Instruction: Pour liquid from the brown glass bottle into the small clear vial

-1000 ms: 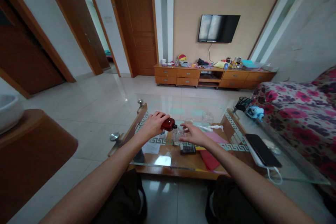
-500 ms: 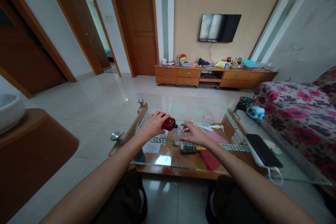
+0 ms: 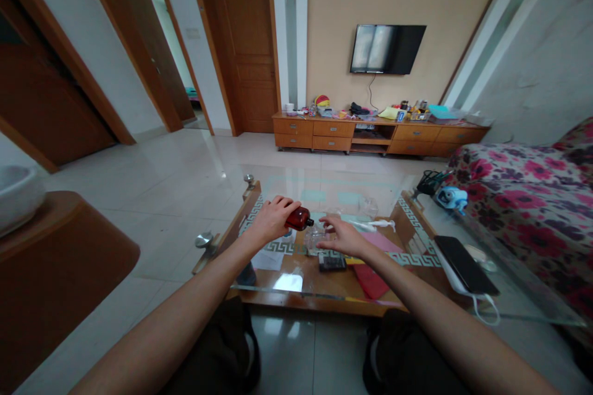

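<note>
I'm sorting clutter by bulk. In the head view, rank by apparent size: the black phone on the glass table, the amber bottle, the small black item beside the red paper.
1. Black phone, though nearest the camera.
2. Amber bottle, in left hand.
3. Small black item; close to the bottle, so unsure.

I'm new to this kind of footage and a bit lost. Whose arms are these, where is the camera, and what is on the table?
The camera sits on a person's head, looking forward and down, so both bare arms are that person's own. The left hand holds a tilted brown bottle, its mouth towards a small clear container that the right hand touches. These are above a glass coffee table. On or under the glass are a small dark device and red paper; a black phone lies to the right.
</note>
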Available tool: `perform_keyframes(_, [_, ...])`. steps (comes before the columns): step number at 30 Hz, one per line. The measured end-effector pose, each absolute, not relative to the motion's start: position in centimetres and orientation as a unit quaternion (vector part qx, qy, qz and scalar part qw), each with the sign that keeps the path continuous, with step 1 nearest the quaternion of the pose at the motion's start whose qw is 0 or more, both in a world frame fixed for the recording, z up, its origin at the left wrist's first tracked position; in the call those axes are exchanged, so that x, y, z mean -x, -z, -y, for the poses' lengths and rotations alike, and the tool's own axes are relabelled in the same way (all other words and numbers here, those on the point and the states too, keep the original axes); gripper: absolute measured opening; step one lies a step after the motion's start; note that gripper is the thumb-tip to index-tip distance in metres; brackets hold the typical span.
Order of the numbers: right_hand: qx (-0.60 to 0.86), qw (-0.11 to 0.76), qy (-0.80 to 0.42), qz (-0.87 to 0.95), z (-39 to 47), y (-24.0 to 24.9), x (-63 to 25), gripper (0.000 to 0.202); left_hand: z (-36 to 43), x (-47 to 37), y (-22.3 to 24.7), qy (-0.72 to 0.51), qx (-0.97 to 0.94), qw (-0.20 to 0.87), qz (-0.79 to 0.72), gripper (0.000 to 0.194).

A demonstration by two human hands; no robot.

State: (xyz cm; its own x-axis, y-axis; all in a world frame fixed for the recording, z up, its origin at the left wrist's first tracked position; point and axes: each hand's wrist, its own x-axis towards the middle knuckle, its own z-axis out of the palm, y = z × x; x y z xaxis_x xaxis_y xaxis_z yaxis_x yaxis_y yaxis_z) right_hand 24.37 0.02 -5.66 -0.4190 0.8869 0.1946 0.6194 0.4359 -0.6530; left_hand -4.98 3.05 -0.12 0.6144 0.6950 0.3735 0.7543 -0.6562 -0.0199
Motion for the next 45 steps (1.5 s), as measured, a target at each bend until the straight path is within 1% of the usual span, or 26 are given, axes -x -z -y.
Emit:
perform_keyframes(10, [0.464,0.267,-0.240,0.810,0.09,5.45,-24.37,0.077,-3.02,4.99,0.05,0.167,0.895,0.089,0.405,0.077])
perform_keyframes(29, [0.464,0.267,-0.254,0.805,0.03,5.49,-24.38,0.081,-3.01,4.99,0.04,0.168,0.895,0.092,0.402,0.077])
perform_keyframes(34, [0.467,0.265,-0.258,0.803,0.11,5.40,-24.34,0.078,-3.00,5.02,0.03,0.165,0.895,0.093,0.404,0.077])
perform_keyframes(45, [0.464,0.268,-0.262,0.802,0.21,5.22,-24.36,0.078,-3.14,5.04,0.21,0.168,0.897,0.092,0.399,0.079])
